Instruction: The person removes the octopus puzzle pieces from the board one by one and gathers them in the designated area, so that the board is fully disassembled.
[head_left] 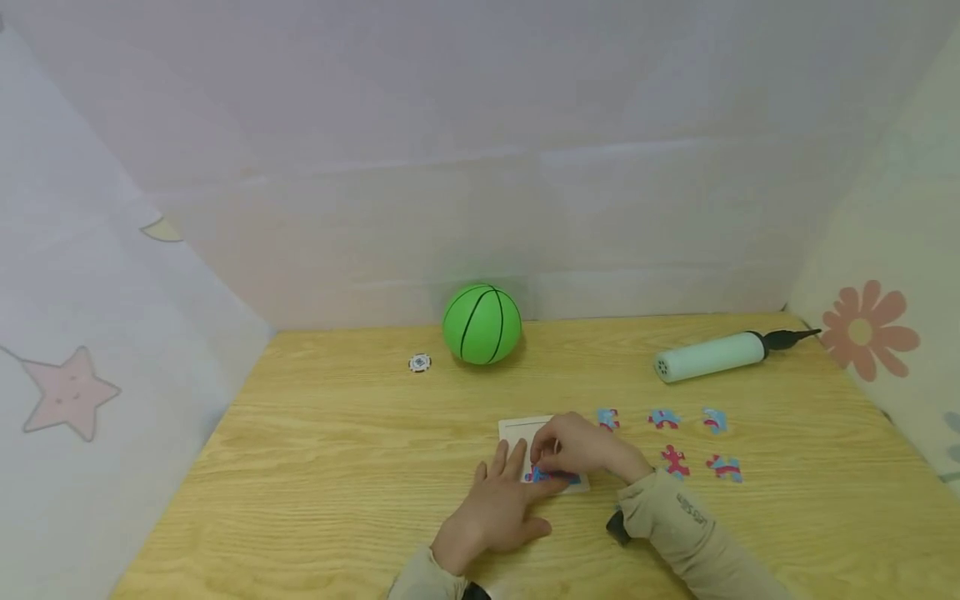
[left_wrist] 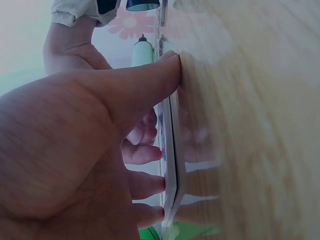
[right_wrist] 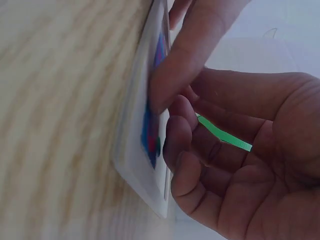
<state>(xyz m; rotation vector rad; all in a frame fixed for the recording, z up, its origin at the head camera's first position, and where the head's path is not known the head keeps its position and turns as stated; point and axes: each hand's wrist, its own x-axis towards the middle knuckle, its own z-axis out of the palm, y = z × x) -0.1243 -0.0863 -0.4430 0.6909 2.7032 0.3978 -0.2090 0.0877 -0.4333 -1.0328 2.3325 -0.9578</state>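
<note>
A small white puzzle board [head_left: 517, 428] lies on the wooden table in front of me, with blue and pink jigsaw pieces [right_wrist: 149, 134] in its lower part. My left hand [head_left: 495, 507] lies spread over the board's lower left, fingertips touching it and the index finger across the pieces. Along the board's edge in the left wrist view, several of its fingertips [left_wrist: 159, 183] press on the surface. My right hand [head_left: 581, 445] bends over the same spot from the right, thumb and fingers pinching a jigsaw piece [head_left: 537, 473], mostly hidden by the fingers.
Several loose jigsaw pieces [head_left: 674, 459] lie in two rows to the right. Behind the board stand a green ball [head_left: 482, 324] and a poker chip [head_left: 420, 362]. A pale green hand pump [head_left: 711, 357] with a black nozzle lies at the back right. Fabric walls [head_left: 420, 242] surround the table.
</note>
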